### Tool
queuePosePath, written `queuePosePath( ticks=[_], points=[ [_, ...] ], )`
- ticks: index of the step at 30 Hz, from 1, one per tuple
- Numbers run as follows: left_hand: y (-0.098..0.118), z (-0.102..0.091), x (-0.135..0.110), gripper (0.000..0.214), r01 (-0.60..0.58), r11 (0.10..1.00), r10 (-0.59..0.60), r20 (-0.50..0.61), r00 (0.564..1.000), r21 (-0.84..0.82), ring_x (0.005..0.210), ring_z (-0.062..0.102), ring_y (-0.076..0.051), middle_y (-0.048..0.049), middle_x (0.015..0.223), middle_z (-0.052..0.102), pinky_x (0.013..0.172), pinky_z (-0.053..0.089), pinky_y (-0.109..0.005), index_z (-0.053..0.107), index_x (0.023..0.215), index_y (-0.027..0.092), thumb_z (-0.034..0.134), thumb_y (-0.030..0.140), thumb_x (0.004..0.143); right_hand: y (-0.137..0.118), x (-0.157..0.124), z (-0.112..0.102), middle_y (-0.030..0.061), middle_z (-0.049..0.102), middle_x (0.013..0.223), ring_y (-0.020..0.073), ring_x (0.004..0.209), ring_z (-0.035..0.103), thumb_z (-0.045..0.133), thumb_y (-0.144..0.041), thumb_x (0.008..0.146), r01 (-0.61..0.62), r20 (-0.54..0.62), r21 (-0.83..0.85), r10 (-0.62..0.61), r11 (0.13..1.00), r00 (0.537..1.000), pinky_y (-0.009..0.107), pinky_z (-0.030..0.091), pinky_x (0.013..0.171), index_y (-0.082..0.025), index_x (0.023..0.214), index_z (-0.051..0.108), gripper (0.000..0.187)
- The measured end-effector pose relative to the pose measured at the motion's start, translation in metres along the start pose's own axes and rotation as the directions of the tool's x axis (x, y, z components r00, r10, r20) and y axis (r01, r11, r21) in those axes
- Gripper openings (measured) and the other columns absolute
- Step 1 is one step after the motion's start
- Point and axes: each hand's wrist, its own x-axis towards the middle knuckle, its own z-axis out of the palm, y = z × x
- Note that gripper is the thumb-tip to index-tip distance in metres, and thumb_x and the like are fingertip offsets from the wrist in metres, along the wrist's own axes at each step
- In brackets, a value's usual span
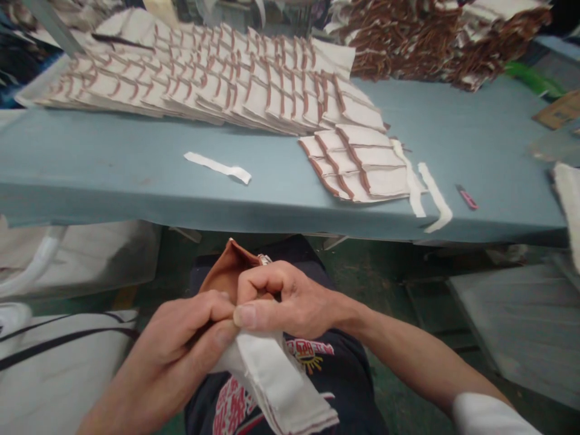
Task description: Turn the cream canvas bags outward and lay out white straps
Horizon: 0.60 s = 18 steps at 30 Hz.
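Both hands meet in front of my lap, over a dark garment with red and yellow print. My left hand [181,344] pinches the edge of a white fabric piece [281,380] that hangs down below the fingers. Beside it, my right hand [285,302] is closed on the same piece, thumb and fingertips pressed together. A brown leather-like panel [229,266] rises behind the hands, with a small shiny part near its top right edge. Whether it is joined to the white fabric is hidden by the fingers.
A blue-covered table [136,157] carries overlapping rows of white, brown-edged pieces [217,78], with a smaller stack [357,163] nearer. White strips [217,167] and a pink cutter [466,197] lie near the front. A brown and white heap [408,42] sits behind.
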Motion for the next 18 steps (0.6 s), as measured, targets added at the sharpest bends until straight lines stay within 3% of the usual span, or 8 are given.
queuePosePath(
  ticks=[2, 5, 8, 10, 13, 16, 18],
  points=[
    [0.000, 0.011, -0.003, 0.044, 0.086, 0.986, -0.097, -0.073, 0.993, -0.143, 0.053, 0.053, -0.012, 0.0040, 0.065, 0.063, 0.050, 0.041, -0.023, 0.071, 0.073, 0.023, 0.065, 0.045, 0.111, 0.009, 0.001, 0.007, -0.0104, 0.045, 0.060, 0.0062, 0.053, 0.034, 0.094, -0.047, 0.087, 0.044, -0.061, 0.035, -0.042, 0.998, 0.997, 0.022, 0.027, 0.049, -0.020, 0.070, 0.056, 0.050],
    [-0.001, 0.026, -0.006, 0.055, 0.213, 0.905, -0.292, -0.173, 0.941, -0.370, 0.051, 0.041, -0.011, 0.0035, 0.065, 0.055, 0.044, 0.032, -0.024, 0.070, 0.072, 0.021, 0.071, 0.065, 0.105, 0.024, 0.001, 0.016, -0.0101, 0.043, 0.058, 0.0066, 0.052, 0.031, 0.090, -0.058, 0.088, 0.090, -0.208, 0.074, -0.072, 0.993, 0.975, 0.022, 0.026, 0.049, -0.022, 0.070, 0.054, 0.054],
    [-0.007, 0.032, -0.006, 0.059, 0.247, 0.824, -0.372, -0.158, 0.915, -0.510, 0.052, 0.037, -0.010, 0.0035, 0.066, 0.052, 0.043, 0.029, -0.025, 0.067, 0.072, 0.020, 0.077, 0.073, 0.098, 0.029, -0.002, 0.016, -0.0091, 0.043, 0.061, 0.0077, 0.054, 0.033, 0.082, -0.064, 0.093, 0.105, -0.255, 0.080, -0.081, 0.991, 0.964, 0.023, 0.030, 0.050, -0.022, 0.073, 0.055, 0.054],
    [-0.013, 0.027, -0.003, 0.060, 0.214, 0.832, -0.313, -0.114, 0.943, -0.512, 0.053, 0.041, -0.011, 0.0025, 0.066, 0.054, 0.045, 0.033, -0.025, 0.066, 0.072, 0.020, 0.076, 0.073, 0.098, 0.024, -0.006, 0.008, -0.0072, 0.048, 0.067, 0.0090, 0.058, 0.039, 0.074, -0.061, 0.101, 0.083, -0.180, -0.002, -0.081, 0.997, 0.980, 0.023, 0.036, 0.054, -0.022, 0.080, 0.058, 0.047],
    [-0.017, 0.013, 0.006, 0.061, 0.110, 0.924, -0.132, -0.036, 0.991, -0.365, 0.054, 0.051, -0.014, 0.0006, 0.064, 0.057, 0.050, 0.039, -0.027, 0.065, 0.071, 0.021, 0.063, 0.070, 0.107, 0.006, -0.013, -0.006, -0.0042, 0.058, 0.075, 0.0105, 0.064, 0.049, 0.060, -0.044, 0.110, 0.141, -0.071, -0.321, -0.172, 0.936, 0.983, 0.023, 0.043, 0.062, -0.021, 0.089, 0.061, 0.031],
    [-0.006, 0.000, 0.017, 0.058, 0.010, 0.986, -0.002, 0.044, 0.999, -0.165, 0.054, 0.052, -0.014, 0.0027, 0.062, 0.054, 0.053, 0.039, -0.027, 0.060, 0.070, 0.023, 0.050, 0.059, 0.115, -0.013, -0.020, -0.012, -0.0023, 0.066, 0.079, 0.0112, 0.069, 0.057, 0.054, -0.026, 0.112, 0.288, 0.051, -0.653, -0.339, 0.700, 0.939, 0.025, 0.045, 0.070, -0.021, 0.091, 0.062, 0.023],
    [0.006, -0.005, 0.021, 0.051, -0.037, 0.998, 0.041, 0.087, 0.995, -0.052, 0.052, 0.050, -0.012, 0.0054, 0.060, 0.052, 0.051, 0.037, -0.025, 0.058, 0.071, 0.024, 0.055, 0.050, 0.114, -0.023, -0.024, -0.011, -0.0009, 0.069, 0.080, 0.0125, 0.071, 0.061, 0.052, -0.022, 0.112, 0.353, 0.121, -0.765, -0.417, 0.539, 0.901, 0.027, 0.045, 0.072, -0.021, 0.092, 0.063, 0.023]
  ],
)
